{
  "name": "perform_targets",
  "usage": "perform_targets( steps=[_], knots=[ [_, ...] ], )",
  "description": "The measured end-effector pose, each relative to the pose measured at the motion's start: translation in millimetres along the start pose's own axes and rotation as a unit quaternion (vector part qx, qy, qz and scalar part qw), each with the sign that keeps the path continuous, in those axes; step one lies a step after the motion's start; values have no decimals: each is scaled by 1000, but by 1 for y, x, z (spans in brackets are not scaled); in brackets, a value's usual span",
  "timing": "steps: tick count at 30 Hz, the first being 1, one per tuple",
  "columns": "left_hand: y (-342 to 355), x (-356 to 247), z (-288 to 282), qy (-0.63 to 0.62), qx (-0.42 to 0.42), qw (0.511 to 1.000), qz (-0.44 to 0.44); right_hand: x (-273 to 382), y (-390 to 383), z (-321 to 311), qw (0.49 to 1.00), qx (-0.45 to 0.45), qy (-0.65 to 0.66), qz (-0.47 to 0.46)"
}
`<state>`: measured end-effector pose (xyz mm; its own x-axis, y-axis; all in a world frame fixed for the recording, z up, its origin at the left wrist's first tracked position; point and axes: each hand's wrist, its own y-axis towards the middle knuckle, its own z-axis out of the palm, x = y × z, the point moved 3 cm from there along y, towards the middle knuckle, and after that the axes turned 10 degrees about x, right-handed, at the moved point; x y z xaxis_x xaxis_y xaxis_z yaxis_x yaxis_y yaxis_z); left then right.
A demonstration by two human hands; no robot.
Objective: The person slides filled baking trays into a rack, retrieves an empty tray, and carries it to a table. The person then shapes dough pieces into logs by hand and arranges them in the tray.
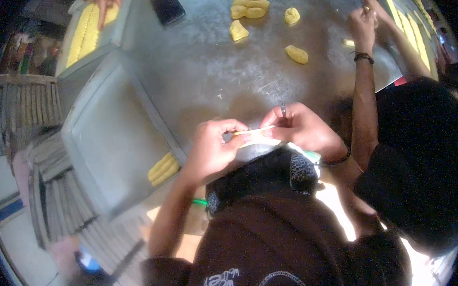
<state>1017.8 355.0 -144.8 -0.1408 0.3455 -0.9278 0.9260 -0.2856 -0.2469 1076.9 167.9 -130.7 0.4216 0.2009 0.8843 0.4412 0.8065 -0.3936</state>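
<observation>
Close to my body, at the near edge of the metal table point(198, 76), both hands hold one pale yellow piece of dough point(258, 136). My left hand point(213, 146) pinches its left end between thumb and fingers. My right hand point(305, 129), with a ring on one finger, pinches the other end the same way. The dough looks stretched flat between the thumbs, and glare washes out its middle. Farther off lie a loose oval dough piece point(296, 54), a smaller lump point(292, 16) and a cluster of dough pieces point(250, 6).
At left, a grey tray point(110, 114) holds a few dough rolls point(163, 169) in its near corner. Beyond it, another person's hand point(104, 3) touches a filled tray point(83, 36). A dark flat rectangular object point(167, 7) lies nearby. A co-worker's hands point(363, 24) are at right.
</observation>
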Motion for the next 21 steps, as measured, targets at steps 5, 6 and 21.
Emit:
perform_targets(
  steps=[5, 6, 21],
  knots=[
    [13, -1, -6, 136, -33, 990, 1, -19, 22, 1, 997, -51, -50, 10],
    [19, 9, -5, 135, -28, 990, -31, -18, 30, 1, 975, -101, -199, 21],
    [40, 80, -19, 349, -102, 931, -21, -50, 69, -19, 810, -224, -542, 14]
  ],
)
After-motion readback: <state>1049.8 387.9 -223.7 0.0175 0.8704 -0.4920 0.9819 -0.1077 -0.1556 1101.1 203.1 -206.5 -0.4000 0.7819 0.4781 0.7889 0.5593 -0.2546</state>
